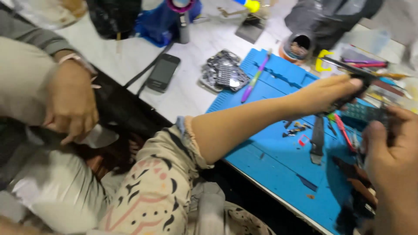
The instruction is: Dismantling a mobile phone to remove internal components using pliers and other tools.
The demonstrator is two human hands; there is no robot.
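The left hand (324, 93) reaches right across the blue mat (278, 165), its grip pinching a dark tool (352, 72) whose long axis runs left to right. Just right and nearer lies the circuit board (363, 114), pinched in the right hand (392, 161), the closer hand. Another person's hand (72, 102) rests far left.

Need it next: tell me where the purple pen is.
In the head view, the purple pen lies along the blue mat's upper-left edge, right of the pile of dark parts.
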